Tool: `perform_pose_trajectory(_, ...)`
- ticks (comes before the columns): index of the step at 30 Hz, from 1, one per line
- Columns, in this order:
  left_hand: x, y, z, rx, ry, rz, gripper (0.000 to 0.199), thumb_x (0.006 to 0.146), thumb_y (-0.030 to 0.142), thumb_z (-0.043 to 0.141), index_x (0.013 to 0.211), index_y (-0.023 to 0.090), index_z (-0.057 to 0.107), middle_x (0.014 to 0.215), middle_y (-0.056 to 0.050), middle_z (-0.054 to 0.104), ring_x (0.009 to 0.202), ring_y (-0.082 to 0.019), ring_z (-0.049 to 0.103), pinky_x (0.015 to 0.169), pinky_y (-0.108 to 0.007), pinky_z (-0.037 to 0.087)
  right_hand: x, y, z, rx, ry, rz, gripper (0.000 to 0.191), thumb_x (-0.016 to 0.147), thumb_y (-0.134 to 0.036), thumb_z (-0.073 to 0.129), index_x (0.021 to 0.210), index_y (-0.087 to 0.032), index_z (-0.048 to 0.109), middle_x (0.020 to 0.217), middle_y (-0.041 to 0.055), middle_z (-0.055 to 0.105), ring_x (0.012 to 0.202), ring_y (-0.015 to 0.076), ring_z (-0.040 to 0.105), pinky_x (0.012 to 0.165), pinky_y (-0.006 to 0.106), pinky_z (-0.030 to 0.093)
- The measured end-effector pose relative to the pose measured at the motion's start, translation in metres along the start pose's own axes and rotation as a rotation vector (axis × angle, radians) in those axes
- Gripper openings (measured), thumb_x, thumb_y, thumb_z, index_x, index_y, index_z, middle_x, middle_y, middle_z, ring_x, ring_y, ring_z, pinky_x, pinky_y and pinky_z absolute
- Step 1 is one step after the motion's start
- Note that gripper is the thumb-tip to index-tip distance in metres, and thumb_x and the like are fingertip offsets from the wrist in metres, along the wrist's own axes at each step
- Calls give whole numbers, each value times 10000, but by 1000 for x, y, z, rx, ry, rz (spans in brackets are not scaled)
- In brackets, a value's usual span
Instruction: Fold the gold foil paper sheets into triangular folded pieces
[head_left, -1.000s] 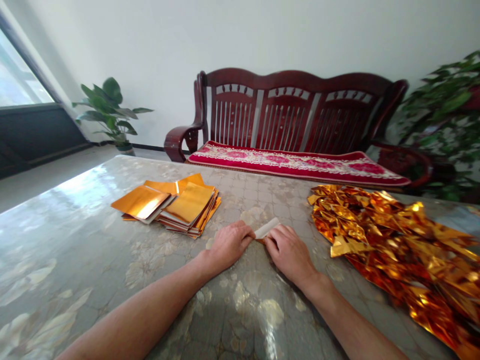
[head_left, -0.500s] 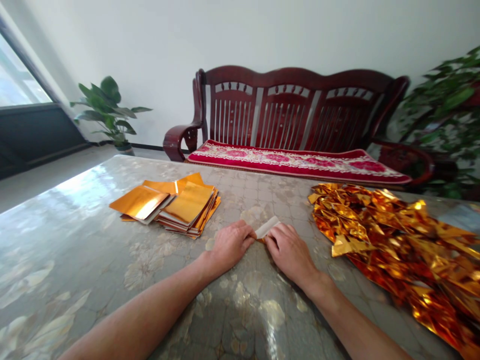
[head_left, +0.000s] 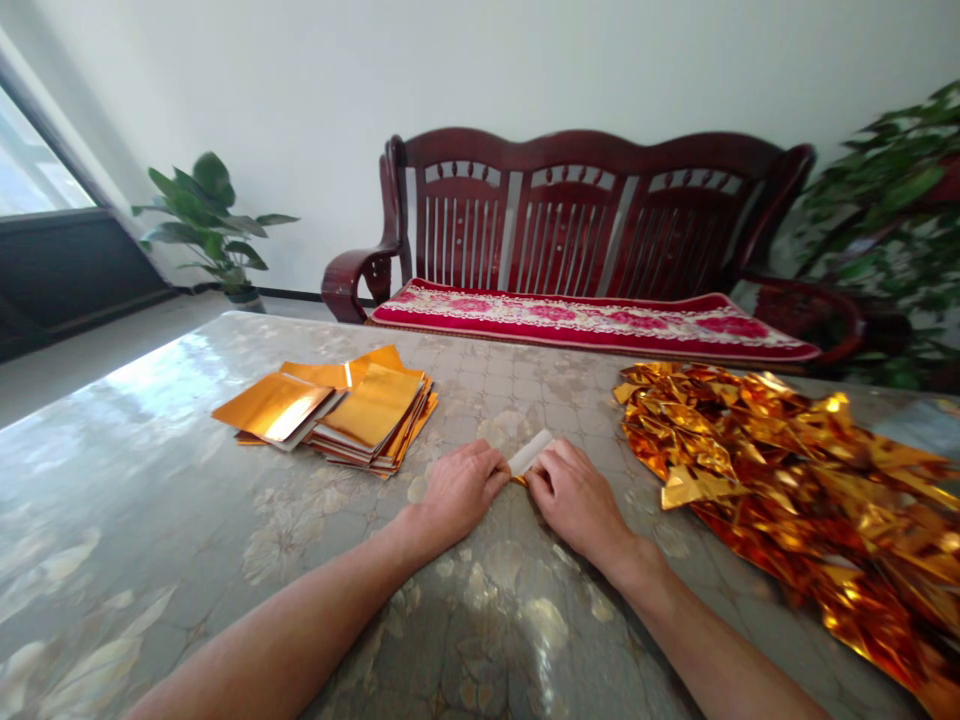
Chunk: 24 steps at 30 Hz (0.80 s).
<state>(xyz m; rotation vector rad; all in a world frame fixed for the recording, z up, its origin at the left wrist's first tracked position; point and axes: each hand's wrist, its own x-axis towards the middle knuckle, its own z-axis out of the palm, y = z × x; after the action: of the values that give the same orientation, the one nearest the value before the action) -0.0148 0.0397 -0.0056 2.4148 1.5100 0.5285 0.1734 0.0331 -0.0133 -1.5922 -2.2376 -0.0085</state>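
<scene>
A small sheet of foil paper (head_left: 529,453), white on its upper face with a gold edge low down, is held between my two hands at the middle of the table. My left hand (head_left: 466,490) pinches its left end, and the fingers of my right hand (head_left: 576,500) are closed on its right end. To the left lies a loose stack of square gold sheets (head_left: 373,405). A large heap of folded, shiny gold pieces (head_left: 780,490) covers the right side. My fingers hide much of the held sheet.
The patterned table (head_left: 300,600) has a glossy surface. Behind it stands a dark red wooden bench (head_left: 570,210) with a red floral cover (head_left: 547,312). Potted plants (head_left: 210,225) are at the back left and right.
The white strip showing between my hands looks slightly narrower and shorter. Both hands keep nearly the same place and grip; the whole view has shifted a little.
</scene>
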Motion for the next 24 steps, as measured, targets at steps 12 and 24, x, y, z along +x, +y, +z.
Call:
perform_pose_trajectory(12,-1,5,1,3,24,-57,148,917,286,571,819,225,664,842,1,657,810,-157,619,677,-245,377,0,0,0,-17,21,-12,183,913,-200,519,736,-213,564,898,45,606,869,181,559,756,289,386)
perform_pose_trajectory(24,1,12,0,19,40,-126,106,864,246,595,790,224,668,828,-5,677,795,-169,627,690,-245,404,0,0,1,16,39,-15,200,884,-183,535,688,-224,527,857,40,591,824,183,548,716,293,386)
